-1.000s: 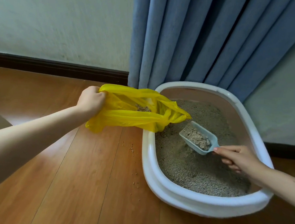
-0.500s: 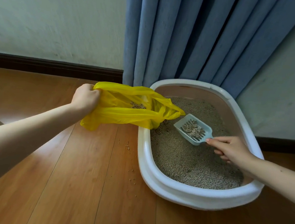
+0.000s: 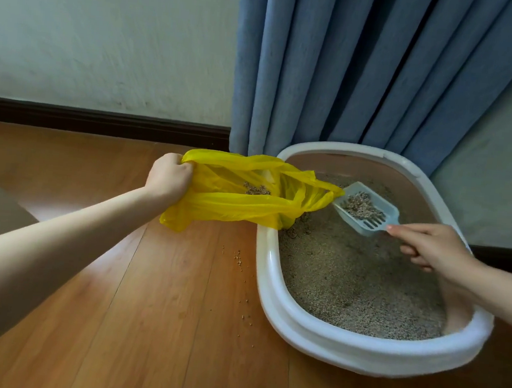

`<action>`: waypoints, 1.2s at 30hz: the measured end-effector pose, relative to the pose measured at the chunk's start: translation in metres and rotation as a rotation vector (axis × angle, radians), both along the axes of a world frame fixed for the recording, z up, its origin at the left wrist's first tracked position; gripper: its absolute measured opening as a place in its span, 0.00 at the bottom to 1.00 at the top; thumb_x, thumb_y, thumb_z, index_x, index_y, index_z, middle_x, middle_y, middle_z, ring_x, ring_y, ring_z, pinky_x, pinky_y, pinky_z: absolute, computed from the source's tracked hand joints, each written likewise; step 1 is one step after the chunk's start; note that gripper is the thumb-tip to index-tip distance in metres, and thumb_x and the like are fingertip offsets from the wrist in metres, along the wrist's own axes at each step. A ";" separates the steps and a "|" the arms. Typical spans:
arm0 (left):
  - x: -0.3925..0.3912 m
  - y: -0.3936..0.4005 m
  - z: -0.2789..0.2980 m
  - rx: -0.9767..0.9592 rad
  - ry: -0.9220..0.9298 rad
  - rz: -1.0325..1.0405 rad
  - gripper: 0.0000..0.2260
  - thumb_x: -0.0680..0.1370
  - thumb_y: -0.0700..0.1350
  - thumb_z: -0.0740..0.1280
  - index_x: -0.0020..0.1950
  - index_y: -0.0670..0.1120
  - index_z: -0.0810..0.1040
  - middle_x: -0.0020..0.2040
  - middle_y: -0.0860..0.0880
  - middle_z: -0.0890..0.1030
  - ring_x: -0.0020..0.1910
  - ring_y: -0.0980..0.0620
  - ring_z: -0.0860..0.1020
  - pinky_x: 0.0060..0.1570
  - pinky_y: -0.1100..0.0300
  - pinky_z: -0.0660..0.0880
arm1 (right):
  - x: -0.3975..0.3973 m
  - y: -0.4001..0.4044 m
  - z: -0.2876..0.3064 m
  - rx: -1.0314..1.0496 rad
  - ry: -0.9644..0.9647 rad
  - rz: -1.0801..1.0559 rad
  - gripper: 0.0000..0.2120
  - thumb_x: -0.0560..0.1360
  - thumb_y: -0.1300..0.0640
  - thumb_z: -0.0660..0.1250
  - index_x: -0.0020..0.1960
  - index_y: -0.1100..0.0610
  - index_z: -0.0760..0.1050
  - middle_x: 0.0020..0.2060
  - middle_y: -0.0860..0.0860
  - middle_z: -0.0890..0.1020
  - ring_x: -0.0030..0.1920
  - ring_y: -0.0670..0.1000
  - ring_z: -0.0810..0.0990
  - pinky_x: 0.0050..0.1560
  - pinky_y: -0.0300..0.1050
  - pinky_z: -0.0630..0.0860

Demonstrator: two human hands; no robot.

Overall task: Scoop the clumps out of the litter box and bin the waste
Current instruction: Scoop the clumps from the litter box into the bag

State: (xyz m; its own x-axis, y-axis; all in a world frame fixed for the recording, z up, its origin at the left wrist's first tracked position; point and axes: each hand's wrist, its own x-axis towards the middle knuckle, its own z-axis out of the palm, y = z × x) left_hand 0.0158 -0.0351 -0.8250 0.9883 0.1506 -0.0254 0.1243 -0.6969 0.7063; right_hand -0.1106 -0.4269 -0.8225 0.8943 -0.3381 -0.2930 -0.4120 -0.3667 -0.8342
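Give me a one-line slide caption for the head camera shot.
Right hand brings a loaded litter scoop to the yellow bag that the left hand holds open over the litter box rim.

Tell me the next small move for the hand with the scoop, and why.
Probably tip the scoop forward so its load slides into the yellow bag. The right hand holds it by the handle with clumps on the slots, its front edge at the bag's mouth, which the left hand grips open. Some litter already lies inside the bag, and spilled grains on the floor argue for tipping slowly.
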 end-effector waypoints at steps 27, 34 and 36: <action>0.008 0.003 -0.002 -0.081 0.077 0.007 0.10 0.79 0.40 0.55 0.48 0.39 0.75 0.43 0.43 0.74 0.43 0.45 0.73 0.42 0.52 0.70 | 0.060 0.121 0.058 -0.911 -0.387 0.546 0.13 0.76 0.45 0.63 0.53 0.50 0.82 0.47 0.51 0.84 0.51 0.56 0.80 0.48 0.50 0.76; 0.008 0.003 -0.002 -0.098 0.085 0.004 0.09 0.79 0.40 0.55 0.46 0.40 0.74 0.38 0.46 0.71 0.40 0.47 0.71 0.39 0.55 0.68 | 0.063 0.125 0.046 -1.343 -0.684 0.692 0.06 0.71 0.56 0.73 0.42 0.58 0.79 0.31 0.55 0.79 0.32 0.59 0.80 0.28 0.43 0.69; 0.007 0.003 -0.002 -0.096 0.091 0.006 0.09 0.79 0.40 0.55 0.43 0.42 0.73 0.39 0.46 0.71 0.41 0.47 0.71 0.40 0.53 0.69 | 0.062 0.123 0.047 -1.449 -0.715 0.687 0.08 0.65 0.60 0.77 0.39 0.58 0.78 0.28 0.53 0.76 0.27 0.57 0.78 0.25 0.40 0.66</action>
State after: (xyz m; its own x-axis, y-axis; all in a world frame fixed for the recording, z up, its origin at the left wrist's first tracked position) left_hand 0.0231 -0.0324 -0.8271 0.9804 0.1488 -0.1290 0.1943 -0.6260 0.7552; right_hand -0.0486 -0.3036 -0.7758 0.7816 0.5133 0.3545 0.3918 -0.8461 0.3614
